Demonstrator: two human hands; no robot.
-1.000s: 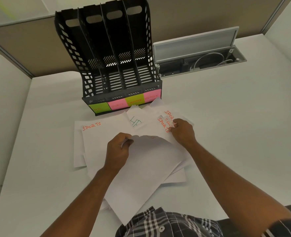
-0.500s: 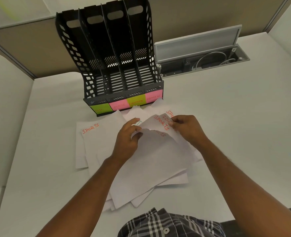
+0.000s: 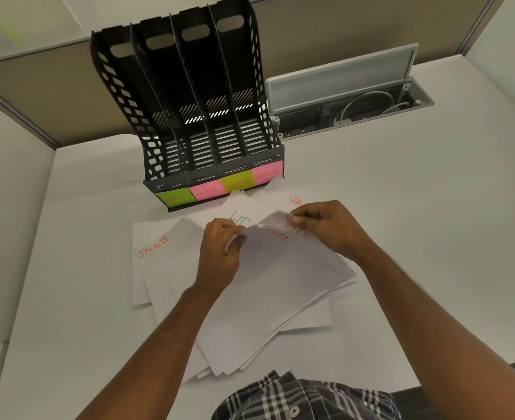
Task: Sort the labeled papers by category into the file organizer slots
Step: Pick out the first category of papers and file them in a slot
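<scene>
On the far left of the white desk (image 3: pixel 68 237) I see one sheet marked SPORTS (image 3: pixel 156 256) in red, lying flat and partly under the other sheets, so it is not yet taken for sorting. Behind it stands the black file organizer (image 3: pixel 189 122) with four slots, all of which look empty from here; the sticky labels on its front edge read, from left to right, HR (image 3: pixel 174 197), a pink one that I read as SPORTS (image 3: pixel 206 190), FINANCE (image 3: pixel 237 184) and ADMIN (image 3: pixel 267 175). My left hand (image 3: pixel 220 256) is over the loose pile of papers (image 3: pixel 280 292), its fingers curled and its thumb and fingertips pinching the upper edge of the top sheets, I think to lift them so that the words below can be read. Just beyond that hand, a sheet with green letters, maybe HR (image 3: pixel 240 219), shows between the lifted corners. My right hand (image 3: pixel 329 228) pinches the same edge of the pile on the other side, at the corners where several red SPORTS words are stacked, with the fingers bent and close together. I judge that I am gathering the sports sheets into one group before carrying them to the second slot. To the right, behind the papers, an open cable tray (image 3: pixel 356 101) is set in the desk.
</scene>
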